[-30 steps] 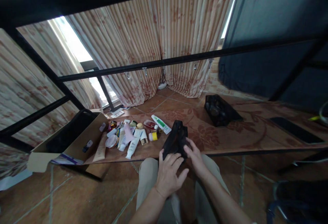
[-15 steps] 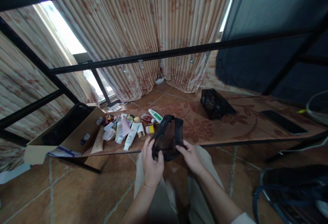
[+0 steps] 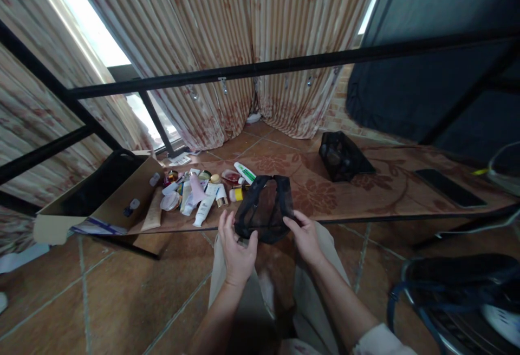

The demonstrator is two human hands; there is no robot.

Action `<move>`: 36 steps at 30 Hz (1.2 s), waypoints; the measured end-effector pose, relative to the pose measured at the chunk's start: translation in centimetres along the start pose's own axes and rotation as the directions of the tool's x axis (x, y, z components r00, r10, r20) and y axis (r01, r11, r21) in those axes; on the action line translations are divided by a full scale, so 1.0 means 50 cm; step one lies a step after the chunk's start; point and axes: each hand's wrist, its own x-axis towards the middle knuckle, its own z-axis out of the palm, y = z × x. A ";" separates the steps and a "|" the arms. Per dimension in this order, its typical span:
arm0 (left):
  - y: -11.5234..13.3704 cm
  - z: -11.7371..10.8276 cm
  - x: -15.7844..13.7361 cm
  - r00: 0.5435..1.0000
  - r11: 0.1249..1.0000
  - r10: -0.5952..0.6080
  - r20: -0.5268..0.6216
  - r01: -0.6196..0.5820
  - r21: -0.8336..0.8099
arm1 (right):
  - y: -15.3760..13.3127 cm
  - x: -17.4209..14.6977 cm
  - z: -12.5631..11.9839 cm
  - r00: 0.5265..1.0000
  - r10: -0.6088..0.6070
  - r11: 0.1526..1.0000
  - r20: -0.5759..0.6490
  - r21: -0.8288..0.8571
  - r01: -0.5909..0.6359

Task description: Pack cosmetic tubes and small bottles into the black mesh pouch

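Note:
A black mesh pouch [image 3: 266, 209] sits between my hands at the front edge of the low table, partly over my lap. My left hand [image 3: 236, 249] is curved around its near left corner, the thumb against the front and the fingers along the side. At the right edge, my right hand [image 3: 304, 236] pinches the mesh between thumb and fingers. Just left of the pouch lie a yellow-banded small bottle [image 3: 236, 195], a white-and-green tube [image 3: 245, 172] and a white tube [image 3: 206, 204]. The inside of the pouch shows only dimly through the mesh.
Several cosmetics, including a pink tube [image 3: 197, 188] and a beige tube [image 3: 153, 211], are heaped beside a cardboard box [image 3: 108, 199]. A second black mesh bag [image 3: 341, 156] and a dark phone [image 3: 450, 187] lie to the right. A black metal bar [image 3: 252, 69] crosses ahead.
My view has tipped down slightly. The pouch's mesh is spread wider, and my left hand's fingers sit a little farther apart from its side.

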 end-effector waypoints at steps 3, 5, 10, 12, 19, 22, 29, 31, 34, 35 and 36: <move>0.004 -0.002 0.002 0.998 0.996 -0.069 0.008 0.069 -0.051 | 0.002 0.004 0.001 1.000 0.004 0.999 -0.013 -0.032 -0.004; 0.004 -0.003 0.003 0.995 0.992 -0.101 0.002 0.100 -0.073 | 0.003 0.006 0.002 1.000 0.011 0.999 -0.023 -0.038 -0.012; -0.017 0.002 0.005 0.990 0.985 -0.140 -0.013 0.138 -0.105 | 0.001 0.008 0.005 0.999 0.042 0.997 -0.019 -0.059 -0.043; -0.024 0.005 0.003 0.989 0.982 -0.139 0.042 0.143 -0.125 | -0.003 0.007 0.006 0.999 0.038 0.996 -0.017 -0.086 -0.039; -0.003 0.007 0.003 0.972 0.999 -0.027 0.232 0.017 0.045 | -0.011 -0.002 0.004 0.999 -0.023 0.992 0.039 -0.121 0.027; -0.001 0.015 0.004 0.971 0.994 -0.058 0.231 0.035 0.103 | -0.005 -0.019 0.005 0.983 -0.062 0.988 0.171 -0.132 0.085; -0.016 0.045 0.008 0.958 0.984 -0.171 0.230 0.154 0.090 | 0.004 -0.044 0.021 0.923 -0.162 0.863 0.348 -0.404 0.304; -0.017 0.050 0.009 0.954 0.988 -0.153 0.259 0.139 0.070 | 0.007 -0.041 0.025 0.945 -0.185 0.843 0.270 -0.451 0.294; -0.018 0.050 0.008 0.953 0.994 -0.104 0.283 0.090 0.061 | 0.012 -0.035 0.029 0.969 -0.148 0.848 0.196 -0.479 0.227; -0.018 0.050 0.007 0.957 0.995 -0.087 0.278 0.071 0.067 | 0.014 -0.035 0.030 0.974 -0.130 0.850 0.183 -0.485 0.205; -0.018 0.049 0.007 0.960 0.996 -0.068 0.271 0.049 0.075 | 0.016 -0.034 0.030 0.979 -0.116 0.851 0.170 -0.491 0.186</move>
